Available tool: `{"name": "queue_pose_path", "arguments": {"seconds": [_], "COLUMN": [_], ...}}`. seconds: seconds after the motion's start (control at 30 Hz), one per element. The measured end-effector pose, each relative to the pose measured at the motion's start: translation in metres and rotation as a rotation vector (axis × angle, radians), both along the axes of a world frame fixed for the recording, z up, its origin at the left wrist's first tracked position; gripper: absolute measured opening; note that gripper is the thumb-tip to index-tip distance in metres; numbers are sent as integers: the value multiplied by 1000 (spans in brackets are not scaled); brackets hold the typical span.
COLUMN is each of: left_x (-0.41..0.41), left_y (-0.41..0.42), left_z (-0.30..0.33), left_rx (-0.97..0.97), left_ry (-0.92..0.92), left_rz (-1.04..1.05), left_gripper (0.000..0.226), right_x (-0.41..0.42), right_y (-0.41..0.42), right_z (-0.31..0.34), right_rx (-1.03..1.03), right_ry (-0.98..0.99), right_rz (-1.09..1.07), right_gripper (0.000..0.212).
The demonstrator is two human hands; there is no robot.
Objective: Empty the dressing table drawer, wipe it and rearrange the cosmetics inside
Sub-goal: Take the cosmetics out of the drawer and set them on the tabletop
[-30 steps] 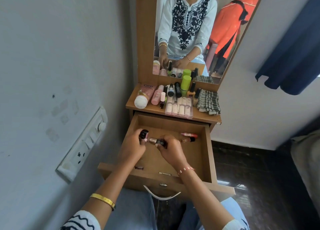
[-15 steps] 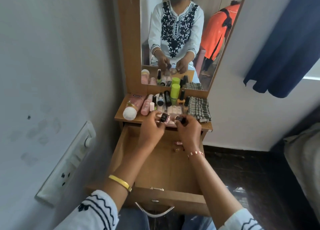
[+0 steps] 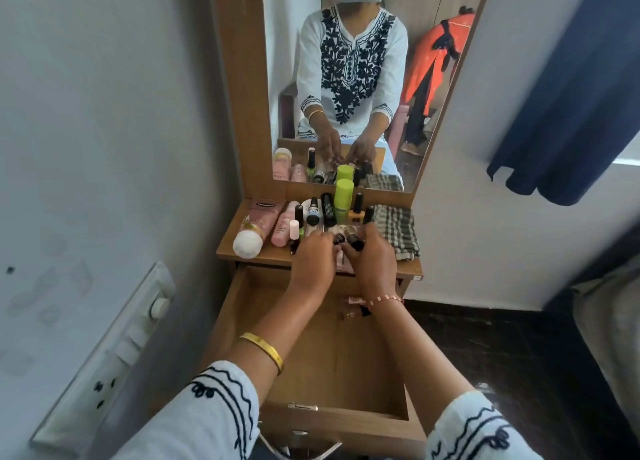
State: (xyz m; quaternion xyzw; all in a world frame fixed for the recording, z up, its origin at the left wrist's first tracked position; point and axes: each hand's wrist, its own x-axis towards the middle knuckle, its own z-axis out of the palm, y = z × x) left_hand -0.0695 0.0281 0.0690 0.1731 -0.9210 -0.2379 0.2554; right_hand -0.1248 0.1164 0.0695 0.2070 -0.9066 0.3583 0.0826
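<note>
The wooden drawer stands pulled out below the dressing table shelf. Both my hands are over the shelf's front edge. My left hand holds a small dark-capped bottle at its fingertips. My right hand grips a small bottle with a black cap. Several cosmetics crowd the shelf: a pink tube with a white cap, a pink bottle, a lime green bottle and black tubes. A few small items lie in the drawer's far right part.
A checked cloth lies folded on the shelf's right end. A mirror rises behind the shelf. A wall switchboard is on the left wall. A dark blue curtain hangs at the right, and a dark floor lies beside the drawer.
Both hands lifted small bottles out of the drawer and carried them up to the shelf. The camera tilted up, showing more of the mirror.
</note>
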Motion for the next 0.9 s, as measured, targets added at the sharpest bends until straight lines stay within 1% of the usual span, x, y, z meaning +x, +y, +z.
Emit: {"name": "queue_pose_path", "arguments": {"seconds": [0.07,0.13,0.2,0.23,0.33,0.5,0.6,0.7,0.8,0.9], "left_x": [4,9,13,14,12,-1,-8,-13,-19,-23], "left_y": [2,3,2,1,-1,0,2,2,0,2], "left_z": [-2,-3,-5,-5,-3,-4,-2,1,0,3], "left_rx": [34,62,83,89,85,56,47,62,66,75], "left_ry": [2,-31,-72,-75,-72,-56,-40,-16,-27,-48], "left_rz": [-33,-64,-59,-45,-22,-11,-15,-9,5,19], "left_gripper": [24,37,50,51,43,24,24,26,25,24], "right_x": [-1,0,3,4,5,-2,-9,-16,-20,-21], "right_y": [1,4,6,6,2,-5,-9,-13,-16,-19], "right_z": [-1,-1,-1,0,-1,5,7,5,3,-1], "right_rx": [-39,-50,-34,-32,-18,93,96,135,194,206], "right_ry": [-38,-62,-62,-60,-16,108,163,168,174,192], "right_rz": [13,36,58,67,93,128,155,148,147,141], "right_gripper": [25,22,20,20,20,22,21,19,18,19]}}
